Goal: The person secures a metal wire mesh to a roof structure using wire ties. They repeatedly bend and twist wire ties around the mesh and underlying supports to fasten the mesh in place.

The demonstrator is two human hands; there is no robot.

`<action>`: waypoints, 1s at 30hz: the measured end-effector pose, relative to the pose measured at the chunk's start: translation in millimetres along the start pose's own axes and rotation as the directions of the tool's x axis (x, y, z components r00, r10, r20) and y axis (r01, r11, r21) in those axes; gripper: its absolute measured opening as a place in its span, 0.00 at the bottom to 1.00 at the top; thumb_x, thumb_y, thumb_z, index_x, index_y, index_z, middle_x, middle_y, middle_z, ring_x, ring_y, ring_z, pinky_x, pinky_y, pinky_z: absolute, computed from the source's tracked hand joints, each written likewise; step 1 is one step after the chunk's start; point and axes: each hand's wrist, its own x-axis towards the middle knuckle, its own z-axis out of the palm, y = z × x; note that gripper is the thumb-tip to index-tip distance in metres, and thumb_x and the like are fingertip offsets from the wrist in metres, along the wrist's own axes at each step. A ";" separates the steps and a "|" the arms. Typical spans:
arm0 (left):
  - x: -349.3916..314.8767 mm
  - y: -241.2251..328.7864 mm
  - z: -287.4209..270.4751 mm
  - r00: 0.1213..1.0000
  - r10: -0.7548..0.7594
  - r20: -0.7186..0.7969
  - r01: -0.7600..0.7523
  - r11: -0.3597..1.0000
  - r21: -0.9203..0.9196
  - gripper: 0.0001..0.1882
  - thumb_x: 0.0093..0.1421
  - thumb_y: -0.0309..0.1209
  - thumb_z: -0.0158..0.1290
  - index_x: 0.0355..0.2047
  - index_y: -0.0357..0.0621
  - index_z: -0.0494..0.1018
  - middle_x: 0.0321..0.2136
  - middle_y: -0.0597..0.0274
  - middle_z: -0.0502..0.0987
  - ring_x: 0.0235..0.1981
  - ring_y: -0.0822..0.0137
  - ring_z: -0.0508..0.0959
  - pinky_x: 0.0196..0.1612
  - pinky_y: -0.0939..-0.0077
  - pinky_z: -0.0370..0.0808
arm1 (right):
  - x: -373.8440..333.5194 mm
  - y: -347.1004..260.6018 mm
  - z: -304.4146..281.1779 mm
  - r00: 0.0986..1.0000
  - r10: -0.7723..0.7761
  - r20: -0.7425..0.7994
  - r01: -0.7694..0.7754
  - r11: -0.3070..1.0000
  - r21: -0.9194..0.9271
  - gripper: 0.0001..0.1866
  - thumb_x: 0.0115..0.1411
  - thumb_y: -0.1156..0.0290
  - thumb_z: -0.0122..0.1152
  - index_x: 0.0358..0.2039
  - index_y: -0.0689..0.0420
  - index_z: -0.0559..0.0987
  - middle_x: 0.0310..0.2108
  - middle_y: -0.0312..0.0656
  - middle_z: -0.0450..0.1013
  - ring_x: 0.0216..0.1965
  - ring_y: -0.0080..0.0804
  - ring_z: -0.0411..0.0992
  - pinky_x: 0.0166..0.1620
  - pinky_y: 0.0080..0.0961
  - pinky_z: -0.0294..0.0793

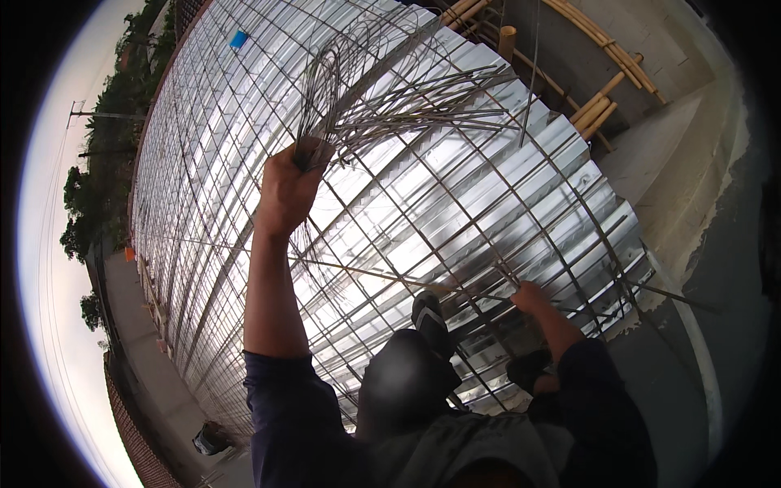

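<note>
Outdoors, over one silver corrugated-metal deck point(587, 174): left hand point(290, 189) clasped one grey wire bundle point(322, 104); right hand point(532, 298), one slim tool point(507, 273).

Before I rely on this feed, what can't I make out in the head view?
- Head view: fingertips of the bare left hand round the bundle of thin grey wire; hidden by the hand itself.
- Head view: what, if anything, the bare right hand grips; too small and dark.
- Head view: grey steel mesh beneath the dark-clothed knee; the knee covers it.
- Head view: what the small bright-blue object is; too small.
</note>
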 end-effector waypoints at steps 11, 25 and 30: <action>-83.8 98.7 -163.2 0.940 -0.238 0.243 0.283 0.944 -0.172 0.13 0.59 0.35 0.56 0.33 0.35 0.76 0.19 0.63 0.73 0.22 0.73 0.66 0.28 0.72 0.67 | -247.7 -241.6 -272.5 0.729 -0.347 -0.590 0.625 0.688 0.368 0.14 0.57 0.75 0.57 0.45 0.59 0.73 0.38 0.44 0.72 0.41 0.31 0.72 0.44 0.28 0.72; -209.2 179.7 -353.6 0.813 -0.082 0.577 0.387 0.815 -0.431 0.15 0.56 0.38 0.57 0.37 0.40 0.77 0.29 0.54 0.80 0.32 0.64 0.78 0.38 0.67 0.73 | -485.3 -502.5 -314.0 0.702 -0.705 -0.096 0.685 0.707 -0.176 0.14 0.51 0.74 0.62 0.39 0.60 0.77 0.35 0.48 0.73 0.37 0.48 0.70 0.40 0.39 0.70; -248.9 143.1 -376.6 0.824 -0.066 0.563 0.390 0.787 -0.479 0.15 0.54 0.37 0.57 0.36 0.39 0.77 0.28 0.53 0.80 0.28 0.62 0.78 0.35 0.66 0.73 | -516.2 -541.8 -307.1 0.710 -0.703 0.055 0.686 0.670 -0.283 0.10 0.52 0.73 0.62 0.36 0.60 0.78 0.31 0.47 0.74 0.35 0.46 0.68 0.41 0.38 0.68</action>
